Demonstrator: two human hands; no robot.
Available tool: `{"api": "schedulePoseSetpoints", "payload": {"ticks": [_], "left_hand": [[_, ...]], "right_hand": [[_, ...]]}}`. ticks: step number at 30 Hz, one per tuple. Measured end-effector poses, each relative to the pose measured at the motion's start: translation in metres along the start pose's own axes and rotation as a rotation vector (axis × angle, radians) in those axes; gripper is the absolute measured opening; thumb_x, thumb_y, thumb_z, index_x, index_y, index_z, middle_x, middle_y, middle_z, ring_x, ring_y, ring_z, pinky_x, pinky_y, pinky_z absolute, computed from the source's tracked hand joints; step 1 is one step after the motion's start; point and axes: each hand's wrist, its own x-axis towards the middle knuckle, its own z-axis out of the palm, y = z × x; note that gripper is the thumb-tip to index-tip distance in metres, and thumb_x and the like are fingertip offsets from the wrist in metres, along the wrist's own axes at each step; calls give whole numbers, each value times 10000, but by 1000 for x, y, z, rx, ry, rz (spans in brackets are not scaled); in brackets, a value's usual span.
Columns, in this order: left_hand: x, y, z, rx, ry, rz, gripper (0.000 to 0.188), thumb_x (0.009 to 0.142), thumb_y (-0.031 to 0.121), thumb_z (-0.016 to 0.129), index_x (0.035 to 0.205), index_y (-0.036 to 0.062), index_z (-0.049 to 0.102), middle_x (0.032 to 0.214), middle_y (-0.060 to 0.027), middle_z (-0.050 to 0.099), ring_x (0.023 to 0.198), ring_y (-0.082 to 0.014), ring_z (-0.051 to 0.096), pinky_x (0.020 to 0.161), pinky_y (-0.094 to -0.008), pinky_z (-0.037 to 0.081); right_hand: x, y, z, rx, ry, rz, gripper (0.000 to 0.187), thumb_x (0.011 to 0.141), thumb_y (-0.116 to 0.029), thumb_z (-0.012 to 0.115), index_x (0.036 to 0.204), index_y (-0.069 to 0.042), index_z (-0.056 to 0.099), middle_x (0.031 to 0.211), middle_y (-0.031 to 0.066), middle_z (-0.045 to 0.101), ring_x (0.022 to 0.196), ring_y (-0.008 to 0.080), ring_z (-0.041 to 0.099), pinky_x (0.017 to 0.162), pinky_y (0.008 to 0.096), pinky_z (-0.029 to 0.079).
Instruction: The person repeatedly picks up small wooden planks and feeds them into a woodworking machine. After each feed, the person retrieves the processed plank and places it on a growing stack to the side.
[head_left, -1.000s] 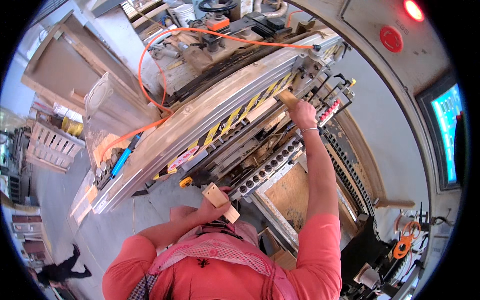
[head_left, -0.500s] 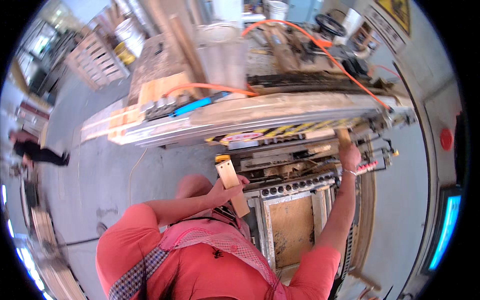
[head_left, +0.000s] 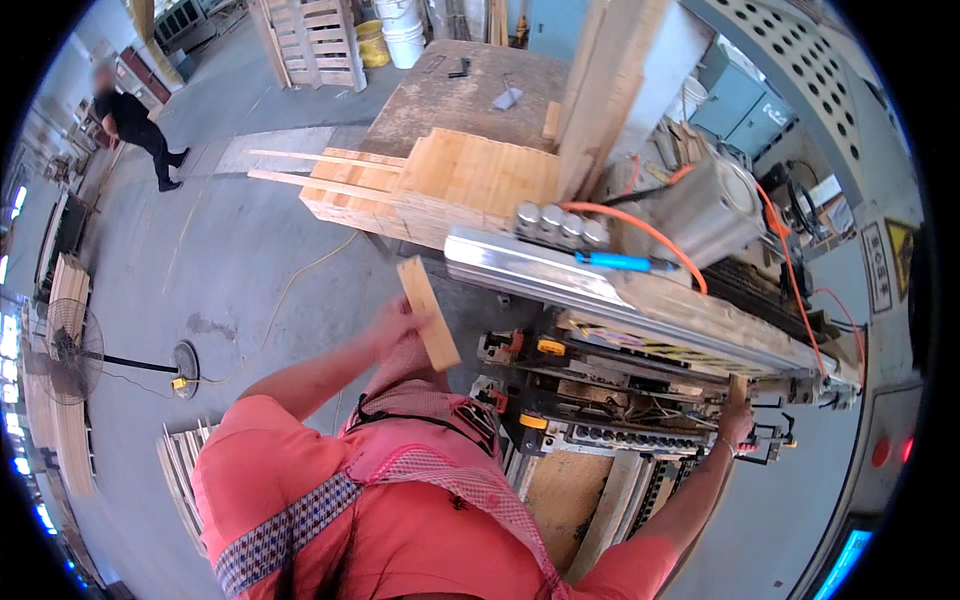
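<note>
In the head view, the left hand has its fingers wrapped around the middle of a wooden block; blur hides how firmly they press. The block is tilted, 1 end beyond those fingers and the other nearer the person's body. The right hand is at the machine, fingers bent around the near end of a short wood piece. Its far end points away from them toward a silver rail; whether they touch, I cannot tell. To the left of the right fingers runs a row of dark knobs. To the right of the left fingers are 2 yellow parts on the machine. Beyond the left fingers lie stacked boards, with 4 silver cylinders and a blue tool farther right. Well left of the left fingers stands a fan.
</note>
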Motion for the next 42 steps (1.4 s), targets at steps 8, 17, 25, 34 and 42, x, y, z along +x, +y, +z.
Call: {"api": "schedulePoseSetpoints", "payload": {"ticks": [8, 17, 25, 34, 42], "left_hand": [[166, 88, -131, 122, 475, 297, 369, 864, 299, 535, 1068, -3, 593, 881, -50, 624, 779, -110, 555, 684, -262, 451], [319, 67, -153, 151, 424, 220, 378, 825, 320, 576, 1023, 3, 630, 852, -66, 647, 779, -122, 572, 692, -287, 458], [331, 49, -132, 152, 341, 256, 369, 836, 309, 551, 1032, 4, 616, 829, -71, 639, 755, -123, 568, 668, -284, 448], [372, 31, -116, 2310, -42, 531, 253, 888, 170, 391, 985, 67, 600, 987, -95, 583, 997, -214, 528, 943, -339, 371], [251, 89, -100, 323, 298, 887, 312, 930, 187, 415, 1134, -35, 492, 1032, -108, 553, 976, -189, 509, 878, -335, 385]], "right_hand": [[-91, -50, -32, 26, 91, -74, 407, 763, -310, 631, 1061, -41, 566, 986, 208, 597, 881, 376, 575, 725, 456, 465], [-228, -68, -63, 142, -148, -28, 246, 683, -174, 705, 800, 5, 585, 777, 199, 603, 721, 371, 586, 605, 431, 441], [-319, -68, -66, 288, -219, 154, 215, 708, -207, 653, 832, -35, 624, 748, 200, 603, 736, 383, 583, 620, 431, 445], [-373, -74, -47, 395, -262, 175, 204, 714, -214, 631, 798, -30, 603, 771, 184, 601, 755, 374, 572, 641, 423, 454], [-399, -101, -33, 205, -426, 277, 328, 743, -309, 611, 978, -81, 643, 907, 141, 644, 854, 330, 600, 745, 386, 486]]}}
